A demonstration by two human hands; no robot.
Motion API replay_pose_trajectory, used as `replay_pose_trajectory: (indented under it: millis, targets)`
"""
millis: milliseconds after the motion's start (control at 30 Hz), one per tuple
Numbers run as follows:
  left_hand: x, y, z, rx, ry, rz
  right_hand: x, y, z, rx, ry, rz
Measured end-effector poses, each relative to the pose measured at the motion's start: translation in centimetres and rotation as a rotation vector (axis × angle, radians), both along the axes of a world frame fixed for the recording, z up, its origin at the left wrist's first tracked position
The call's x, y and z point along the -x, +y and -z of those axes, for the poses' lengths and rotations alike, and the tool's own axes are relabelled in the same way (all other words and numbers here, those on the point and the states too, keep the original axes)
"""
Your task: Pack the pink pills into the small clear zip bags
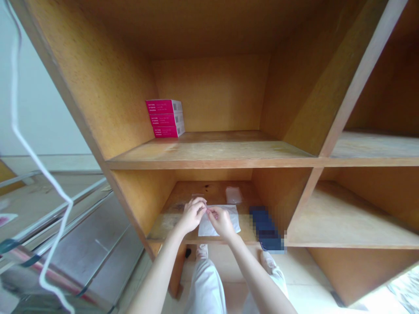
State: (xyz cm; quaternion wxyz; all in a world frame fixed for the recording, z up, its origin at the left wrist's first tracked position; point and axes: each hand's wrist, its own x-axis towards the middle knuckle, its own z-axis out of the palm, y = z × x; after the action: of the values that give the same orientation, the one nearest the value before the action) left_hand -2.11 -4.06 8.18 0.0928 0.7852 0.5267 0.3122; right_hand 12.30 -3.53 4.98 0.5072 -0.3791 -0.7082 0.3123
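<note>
The left hand (193, 216) and right hand (221, 221) are hovering close together, fingertips pinching something too small to tell, above a white sheet (231, 218); the sheet is lying near the shelf's front edge (203, 240); a blurred blue object (266, 229) is crowding the right side; a clear bag (233, 195) is sitting behind.

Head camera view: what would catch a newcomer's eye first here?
The stack of three magenta boxes stands out first, at the back left of the upper wooden shelf. Below, the left hand and right hand meet fingertip to fingertip above a white sheet on the lower shelf. A pixelated dark blue patch sits to their right, at the shelf's front edge.
</note>
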Motion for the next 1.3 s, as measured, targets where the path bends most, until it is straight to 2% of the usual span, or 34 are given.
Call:
replay_pose_trajectory:
  millis: [200, 333, 433, 667, 800, 900, 1067, 1300]
  targets:
    - [-0.7, -0.7, -0.8, -0.087, 0.21, -0.068, 0.3, 0.0, -0.3, -0.116, -0.35, 0.146]
    - [-0.7, -0.8, -1.3, -0.131, 0.245, -0.14, 0.2, 0.4, -0.2, -0.091, -0.357, 0.27]
    - [-0.4, -0.8, -1.4, -0.134, 0.23, -0.173, -0.1, 0.6, 0.0, -0.074, -0.313, 0.293]
    - [-0.4, -1.1, -1.7, -0.147, 0.222, -0.17, 0.3, 0.2, 0.0, -0.201, -0.142, 0.108]
    - [-0.3, -1.0, -1.5, -0.163, 0.214, -0.157, 0.6, 0.2, 0.0, -0.277, -0.162, 0.026]
    - [-0.3, -1.1, -1.2, -0.169, 0.205, -0.125, 0.8, 0.5, 0.2, -0.259, -0.2, -0.011]
    - [-0.5, -1.6, -0.9, -0.143, 0.178, -0.002, 0.8, 1.0, 0.4, -0.191, -0.153, -0.184]
    - [0.3, -1.6, -0.3, -0.021, 0.207, 0.093, -0.4, 1.7, -0.3, -0.048, -0.129, -0.254]
